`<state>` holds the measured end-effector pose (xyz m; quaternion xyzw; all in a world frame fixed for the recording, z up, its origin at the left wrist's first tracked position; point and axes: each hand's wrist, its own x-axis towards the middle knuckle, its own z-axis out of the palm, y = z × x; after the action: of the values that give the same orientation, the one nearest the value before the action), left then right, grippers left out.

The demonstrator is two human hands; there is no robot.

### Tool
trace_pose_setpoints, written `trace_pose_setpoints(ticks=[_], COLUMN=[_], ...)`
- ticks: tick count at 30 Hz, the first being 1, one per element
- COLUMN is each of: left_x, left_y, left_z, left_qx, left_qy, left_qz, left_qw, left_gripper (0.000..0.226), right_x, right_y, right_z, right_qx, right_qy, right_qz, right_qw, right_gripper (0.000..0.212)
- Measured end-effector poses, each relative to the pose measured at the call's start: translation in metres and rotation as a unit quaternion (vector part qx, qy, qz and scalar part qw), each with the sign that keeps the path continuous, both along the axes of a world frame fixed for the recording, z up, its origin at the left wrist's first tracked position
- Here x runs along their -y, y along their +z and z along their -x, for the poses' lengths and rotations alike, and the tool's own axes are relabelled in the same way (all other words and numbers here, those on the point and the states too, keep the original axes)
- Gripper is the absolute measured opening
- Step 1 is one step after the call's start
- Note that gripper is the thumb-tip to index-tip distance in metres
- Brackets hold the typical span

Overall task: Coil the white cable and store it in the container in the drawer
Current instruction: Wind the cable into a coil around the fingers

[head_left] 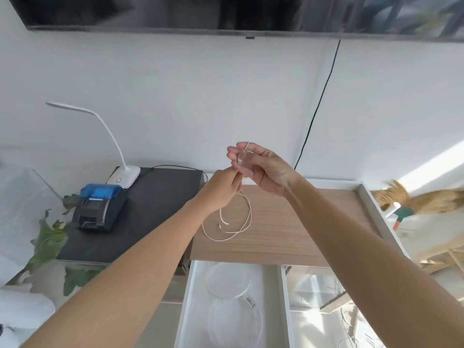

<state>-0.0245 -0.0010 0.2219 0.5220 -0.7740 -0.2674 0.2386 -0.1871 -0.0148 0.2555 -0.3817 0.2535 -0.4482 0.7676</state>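
The white cable (236,222) hangs in loose loops above the wooden counter (288,222). My right hand (263,169) is raised with a turn of the cable around its fingers and one plug end pinched there. My left hand (221,192) sits just below it, fingers closed on the cable where the loops hang down. The other plug end dangles inside the loop. Below, an open white drawer (187,297) holds a clear round container (228,280) and a second clear one nearer me.
A black surface (150,209) at left carries a blue and black printer (100,207) and a white desk lamp (123,175). A screen hangs on the wall above, a black cord (319,104) running down from it. A straw broom (421,199) lies at right.
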Motion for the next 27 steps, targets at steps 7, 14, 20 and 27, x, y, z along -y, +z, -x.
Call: trace_pose_setpoints(ticks=[7,14,20,27], left_x=[-0.007,-0.023,-0.031,-0.030], left_y=[0.125,0.222,0.259,0.253], left_z=[0.004,-0.004,-0.002,0.005], left_qx=[0.096,0.190,0.142,0.053], left_qy=[-0.054,-0.075,-0.070,-0.069], left_qz=[0.105,0.288,0.377,0.352], left_qw=[0.988,0.936,0.912,0.932], left_gripper=[0.022,0.022,0.022,0.026], right_x=[-0.010,-0.040,-0.059,-0.074], right_y=[0.111,0.165,0.178,0.191], right_z=[0.028,0.043,0.046,0.042], right_qx=[-0.189,-0.413,-0.321,-0.216], right_qy=[-0.210,-0.150,-0.057,0.009], right_qz=[0.196,0.299,0.260,0.226], right_qw=[0.939,0.847,0.909,0.950], right_gripper=[0.015,0.020,0.025,0.017])
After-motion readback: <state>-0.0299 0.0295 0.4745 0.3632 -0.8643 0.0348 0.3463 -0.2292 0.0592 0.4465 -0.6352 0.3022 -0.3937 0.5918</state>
